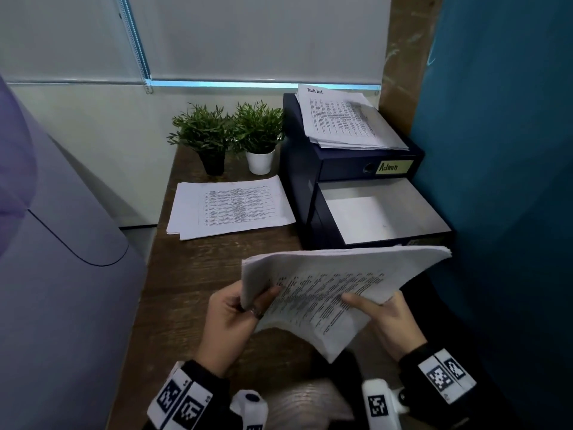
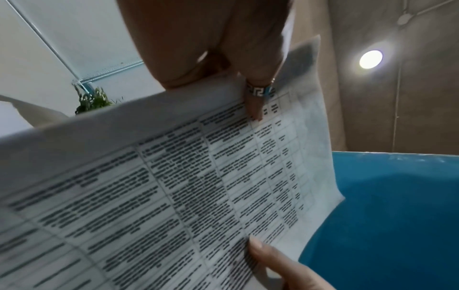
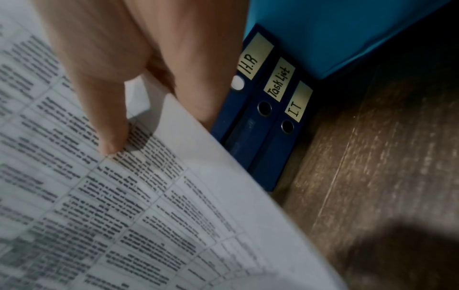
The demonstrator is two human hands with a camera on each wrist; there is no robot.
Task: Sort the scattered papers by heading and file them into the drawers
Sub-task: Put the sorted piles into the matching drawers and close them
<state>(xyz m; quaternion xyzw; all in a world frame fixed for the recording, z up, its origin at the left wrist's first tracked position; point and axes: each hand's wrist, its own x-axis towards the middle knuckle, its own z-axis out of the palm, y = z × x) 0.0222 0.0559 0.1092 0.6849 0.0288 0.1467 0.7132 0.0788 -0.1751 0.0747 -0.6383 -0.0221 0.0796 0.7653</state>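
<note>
Both my hands hold a thick stack of printed papers (image 1: 328,287) above the wooden desk, just in front of the open drawer (image 1: 372,212). My left hand (image 1: 235,308) pinches the stack's left edge, thumb on top. My right hand (image 1: 381,311) grips the near right edge, thumb (image 3: 109,125) pressed on the printed table. The dark blue drawer unit (image 1: 297,169) has a shut top drawer labelled Admin (image 1: 392,166). In the right wrist view the lower drawer fronts read H.R (image 3: 253,58), Task List (image 3: 279,82) and I.T (image 3: 296,106). The open drawer is white inside and holds nothing.
A Task List pile (image 1: 344,119) lies on top of the drawer unit. Another paper pile (image 1: 229,206) lies on the desk (image 1: 192,274) left of the unit. Two potted plants (image 1: 229,135) stand behind it. A blue partition (image 1: 502,181) walls the right; a grey machine (image 1: 62,243) fills the left.
</note>
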